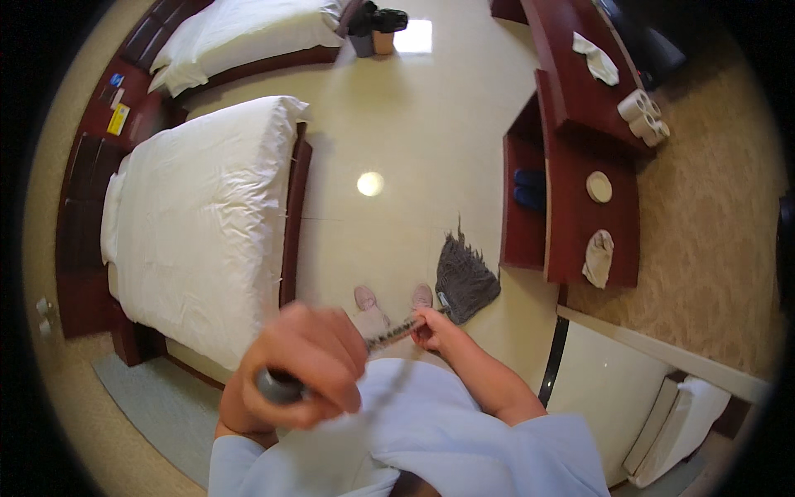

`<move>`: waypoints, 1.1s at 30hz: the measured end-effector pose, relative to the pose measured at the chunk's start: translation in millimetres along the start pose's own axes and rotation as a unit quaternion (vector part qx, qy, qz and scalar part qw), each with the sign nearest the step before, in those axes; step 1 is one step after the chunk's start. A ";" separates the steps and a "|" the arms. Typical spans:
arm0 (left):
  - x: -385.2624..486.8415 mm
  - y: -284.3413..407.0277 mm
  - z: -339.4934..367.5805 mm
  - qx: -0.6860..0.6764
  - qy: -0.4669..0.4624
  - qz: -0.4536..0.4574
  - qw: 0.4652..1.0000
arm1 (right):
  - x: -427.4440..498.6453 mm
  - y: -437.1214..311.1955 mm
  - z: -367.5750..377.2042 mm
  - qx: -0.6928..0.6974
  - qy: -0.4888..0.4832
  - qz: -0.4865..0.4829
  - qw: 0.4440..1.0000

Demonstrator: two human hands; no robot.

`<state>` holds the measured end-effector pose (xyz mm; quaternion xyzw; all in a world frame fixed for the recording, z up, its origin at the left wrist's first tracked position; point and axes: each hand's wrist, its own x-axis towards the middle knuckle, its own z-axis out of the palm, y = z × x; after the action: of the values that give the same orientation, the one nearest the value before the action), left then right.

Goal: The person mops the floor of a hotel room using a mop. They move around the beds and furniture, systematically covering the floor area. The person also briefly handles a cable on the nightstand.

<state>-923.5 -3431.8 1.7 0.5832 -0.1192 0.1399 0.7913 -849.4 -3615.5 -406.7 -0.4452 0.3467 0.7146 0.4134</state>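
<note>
My left hand (304, 366), large and slightly blurred near the camera, is closed around the grey-capped top end of a mop handle (392, 334). Lower down the same handle, my right hand (428, 330) grips it near my right shoe. The handle slants away to a dark grey string mop head (466, 279), which lies fanned out on the glossy tile floor, right of my pink shoes (366, 298).
Two beds with white sheets (199, 205) line the left side. A dark red wooden desk (571, 236) bears cloths, a round plate-like item and toilet rolls (645, 117). Two bins (384, 42) stand at the far end; blue slippers (529, 188) sit in a low shelf.
</note>
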 end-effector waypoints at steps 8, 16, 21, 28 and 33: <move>-44.6 49.0 -5.5 0.073 -0.157 0.072 0.982 | 30.1 -8.3 41.2 -0.102 -0.018 -0.054 0.993; -151.9 56.9 -55.9 0.168 -0.003 0.072 0.983 | 68.9 -64.0 147.3 -0.112 0.003 -0.146 0.983; -194.2 52.5 -93.8 0.222 0.023 0.076 0.972 | 91.2 -91.6 228.9 -0.108 0.037 -0.168 0.979; -246.8 49.2 -143.3 0.309 0.070 0.038 0.948 | 122.4 -95.7 337.0 -0.173 0.040 -0.193 0.965; -286.8 34.4 -165.9 0.338 0.182 0.043 0.922 | 141.4 -68.6 394.9 -0.267 -0.007 -0.247 0.932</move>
<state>-1199.1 -3287.2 -117.0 0.7751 0.0561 0.3092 0.5481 -962.8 -3205.9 -402.5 -0.6055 0.0192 0.6596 0.4449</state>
